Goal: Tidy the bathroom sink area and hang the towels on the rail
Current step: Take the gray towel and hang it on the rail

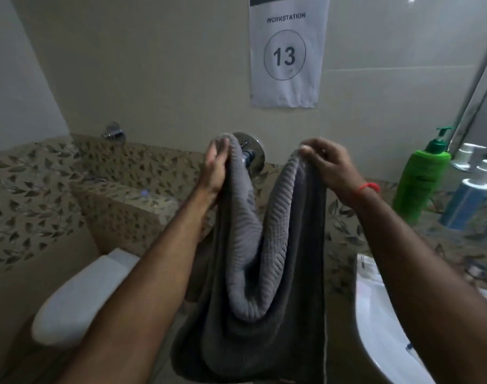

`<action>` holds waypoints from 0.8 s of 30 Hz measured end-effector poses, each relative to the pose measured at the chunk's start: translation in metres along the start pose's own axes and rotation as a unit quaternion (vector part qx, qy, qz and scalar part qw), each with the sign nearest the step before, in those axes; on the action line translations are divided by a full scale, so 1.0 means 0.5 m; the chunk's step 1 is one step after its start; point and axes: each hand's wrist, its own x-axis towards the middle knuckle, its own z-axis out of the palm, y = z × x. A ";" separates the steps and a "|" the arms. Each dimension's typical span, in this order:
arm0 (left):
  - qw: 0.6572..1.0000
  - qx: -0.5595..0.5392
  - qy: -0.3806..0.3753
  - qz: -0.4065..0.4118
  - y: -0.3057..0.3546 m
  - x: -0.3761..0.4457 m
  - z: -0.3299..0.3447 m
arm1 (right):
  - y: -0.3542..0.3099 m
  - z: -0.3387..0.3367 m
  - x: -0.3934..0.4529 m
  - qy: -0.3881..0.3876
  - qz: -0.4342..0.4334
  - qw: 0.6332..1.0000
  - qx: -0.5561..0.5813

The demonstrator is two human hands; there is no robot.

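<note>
- Head view: both hands are raised in front of the person, each closed on a top edge of the same dark grey ribbed cotton towel (264, 259). The left hand (216, 164) wraps the towel's left corner with the fingers curled over it; the right hand (328, 164) pinches the right corner from above, a red thread at its wrist.
- Head view: the towel hangs straight down between and below the two hands, its middle sagging in a deep loop, so its held edge runs left to right from one hand to the other and its length drops toward the floor.
- Head view: the hands sit at about the same height and neither looks clearly nearer the wall; the towel is shared equally.
- Head view: just behind the left hand, a round chrome wall fitting (253, 153) shows past the cloth. No rail can be made out, so which way the towel must travel cannot be told.
- Head view: right of the right hand, a green plastic pump bottle (419, 184) and a blue pump bottle with white top (466, 200) stand on the leaf-patterned surface (444, 245); the white ceramic sink (375, 314) lies below that hand.
- Judgement: the slack middle likely needs drawing taut by spreading the hands before the edge is laid over a bar.
</note>
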 end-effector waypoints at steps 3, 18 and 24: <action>0.996 0.034 0.073 -0.031 0.028 0.014 -0.207 | 0.002 -0.015 0.008 -0.027 0.003 1.000 -0.007; 0.941 0.178 0.045 -0.285 -0.078 -0.102 -0.224 | 0.060 -0.001 -0.058 0.007 0.365 0.929 0.059; 0.934 0.257 -0.209 -0.132 -0.012 -0.113 -0.105 | -0.057 0.094 -0.057 -0.102 0.282 0.922 0.245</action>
